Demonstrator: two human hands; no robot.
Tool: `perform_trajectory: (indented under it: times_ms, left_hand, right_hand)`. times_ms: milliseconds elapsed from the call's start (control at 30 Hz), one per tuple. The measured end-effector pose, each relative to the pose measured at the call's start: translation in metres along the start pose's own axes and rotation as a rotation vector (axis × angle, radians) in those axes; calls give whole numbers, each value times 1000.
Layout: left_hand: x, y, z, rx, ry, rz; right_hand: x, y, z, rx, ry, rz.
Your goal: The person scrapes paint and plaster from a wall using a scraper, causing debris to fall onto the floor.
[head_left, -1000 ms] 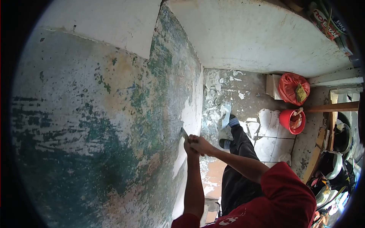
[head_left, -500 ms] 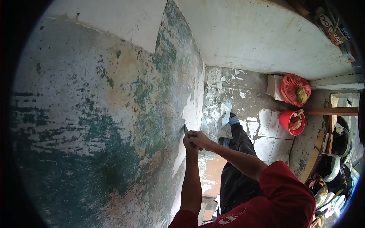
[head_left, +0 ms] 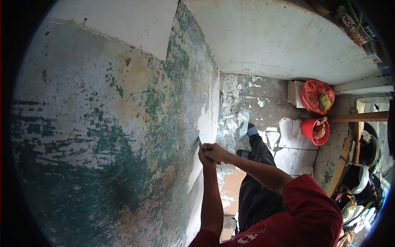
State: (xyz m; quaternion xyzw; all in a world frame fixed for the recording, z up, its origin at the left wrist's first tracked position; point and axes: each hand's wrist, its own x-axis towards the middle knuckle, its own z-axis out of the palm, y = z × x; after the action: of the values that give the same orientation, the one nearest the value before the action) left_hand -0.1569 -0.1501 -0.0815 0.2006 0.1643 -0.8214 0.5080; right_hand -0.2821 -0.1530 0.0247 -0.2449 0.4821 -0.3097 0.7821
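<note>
Both hands meet just right of the frame's middle, wrapped one over the other around the handle of a scraper. The left hand sits lower and nearer the wall, the right hand lies over it from the right; both are closed tight on the handle, which is hidden inside the fists. Only the short blade shows, poking up and left out of the grip with its tip touching the wall.

That wall fills the left half of the frame, a scraped surface of green, ochre and grey patches. The blade meets it at the ragged edge where the stripped area gives way to a strip of white coating, which runs down the wall's right border toward the floor. Along the top left, another straight edge divides the scraped face from an untouched white panel.

Right of the hands the floor opens out, littered with pale paint flakes close to the wall's foot. The person's dark trouser leg and socked foot stand in that strip, just beside the wall. Further right, well apart from the hands, stand a red bucket and a red bag against the far white wall. Helmets crowd the right edge
</note>
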Motion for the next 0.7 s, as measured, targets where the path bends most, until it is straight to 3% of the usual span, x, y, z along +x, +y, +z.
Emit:
perform_trajectory:
  times_ms: [33,167,300,400,467,500,600,700]
  left_hand:
    - [2,3,17,157,-390,-307]
    - [7,-5,34,352,-38,-95]
    - [-14,4,25,508,336,122]
    - [-2,-5,24,424,345,104]
    - [-6,-15,26,370,336,107]
    - [-8,-20,27,348,337,112]
    - [8,-28,42,415,438,101]
    - [17,-37,24,275,388,169]
  right_hand:
    - [17,12,-5,-47,26,105]
    - [-6,12,-2,-82,115,-97]
    - [22,16,6,102,42,21]
    - [50,47,-3,165,67,-77]
    - [30,62,-11,49,87,-214]
    - [35,76,-8,-9,151,-434]
    - [26,26,-28,-66,33,97]
    - [29,21,-38,-86,25,23]
